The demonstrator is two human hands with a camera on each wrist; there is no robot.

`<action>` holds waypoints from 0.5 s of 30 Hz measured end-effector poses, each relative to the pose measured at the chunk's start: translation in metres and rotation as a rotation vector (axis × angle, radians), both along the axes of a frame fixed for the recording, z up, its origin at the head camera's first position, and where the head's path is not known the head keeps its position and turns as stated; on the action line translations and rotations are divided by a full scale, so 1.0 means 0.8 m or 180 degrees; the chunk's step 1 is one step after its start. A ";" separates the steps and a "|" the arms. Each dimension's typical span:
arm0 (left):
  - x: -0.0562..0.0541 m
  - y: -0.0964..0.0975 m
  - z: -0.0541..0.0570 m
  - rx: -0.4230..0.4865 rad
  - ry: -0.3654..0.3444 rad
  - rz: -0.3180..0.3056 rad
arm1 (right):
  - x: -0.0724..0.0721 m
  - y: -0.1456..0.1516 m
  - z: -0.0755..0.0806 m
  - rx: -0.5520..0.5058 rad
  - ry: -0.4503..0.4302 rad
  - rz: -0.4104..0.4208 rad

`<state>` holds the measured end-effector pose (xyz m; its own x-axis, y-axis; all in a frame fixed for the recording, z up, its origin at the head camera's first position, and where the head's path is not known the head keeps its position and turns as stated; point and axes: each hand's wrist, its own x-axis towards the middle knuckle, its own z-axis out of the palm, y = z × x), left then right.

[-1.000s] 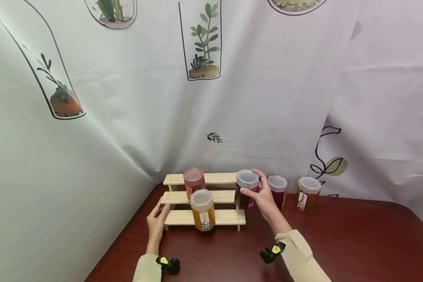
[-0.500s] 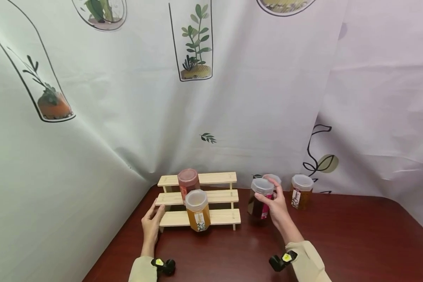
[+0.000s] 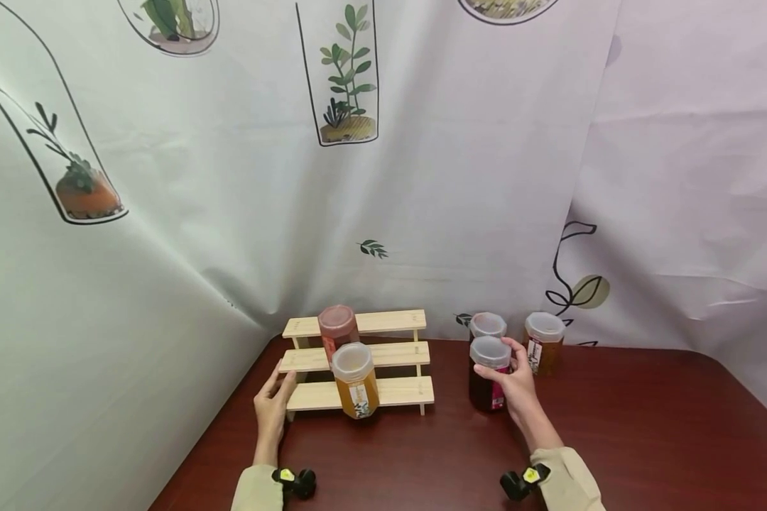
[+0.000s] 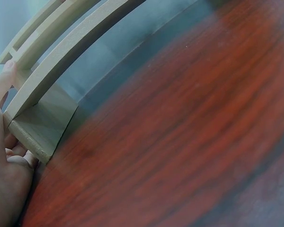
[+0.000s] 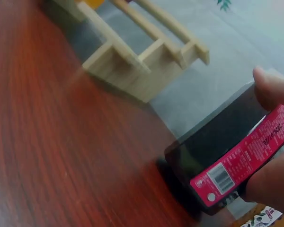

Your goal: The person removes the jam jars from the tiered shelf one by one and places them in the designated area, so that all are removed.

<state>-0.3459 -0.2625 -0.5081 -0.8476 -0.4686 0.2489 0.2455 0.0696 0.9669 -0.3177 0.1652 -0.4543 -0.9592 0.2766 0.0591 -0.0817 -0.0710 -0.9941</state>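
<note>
My right hand (image 3: 518,380) holds a dark octagonal jar (image 3: 482,387) with a frosted lid between thumb and fingers. A pink label (image 5: 246,153) shows on its side, and its base is at the tabletop in the right wrist view. At the left, my left hand (image 3: 271,408) grips the end of a three-step wooden rack (image 3: 399,390); in the left wrist view its fingers (image 4: 19,156) curl by the side panel. An amber jar (image 3: 356,390) stands at the front of the rack, a reddish jar (image 3: 339,330) behind it, partly hidden.
Behind the held jar stands another jar (image 3: 488,323), mostly hidden. To its right is a brown-amber jar (image 3: 546,341) with a white label. A printed cloth (image 3: 460,177) hangs behind the dark red table (image 3: 383,461) and along its left.
My right hand has carried the dark jar from beside the rack's right end rightward and down to the table, in front of another jar. The left hand stays at the rack; the view shifts slightly.
</note>
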 end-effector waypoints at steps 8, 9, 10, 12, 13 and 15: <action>0.000 -0.001 -0.001 -0.0004 -0.0045 -0.0016 | 0.000 0.001 -0.004 0.0068 0.0068 0.0010; 0.000 -0.001 -0.001 -0.0005 -0.0046 -0.0022 | 0.000 0.001 -0.004 0.0054 0.0070 0.0009; 0.000 -0.001 0.000 -0.0011 -0.0050 -0.0025 | -0.001 0.001 -0.004 0.0033 0.0075 0.0001; 0.001 0.000 0.000 -0.0015 -0.0034 -0.0039 | -0.002 -0.001 -0.004 -0.0010 0.0097 -0.0010; 0.001 0.000 0.000 -0.0010 -0.0019 -0.0044 | -0.002 -0.002 -0.004 -0.0019 0.0112 -0.0016; 0.002 0.000 0.001 -0.0011 0.0012 -0.0041 | -0.004 -0.003 -0.002 -0.0061 0.0134 -0.0014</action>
<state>-0.3439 -0.2621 -0.5072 -0.8526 -0.4568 0.2538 0.2500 0.0698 0.9657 -0.3207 0.1624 -0.4556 -0.9547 0.2824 0.0939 -0.1238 -0.0896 -0.9883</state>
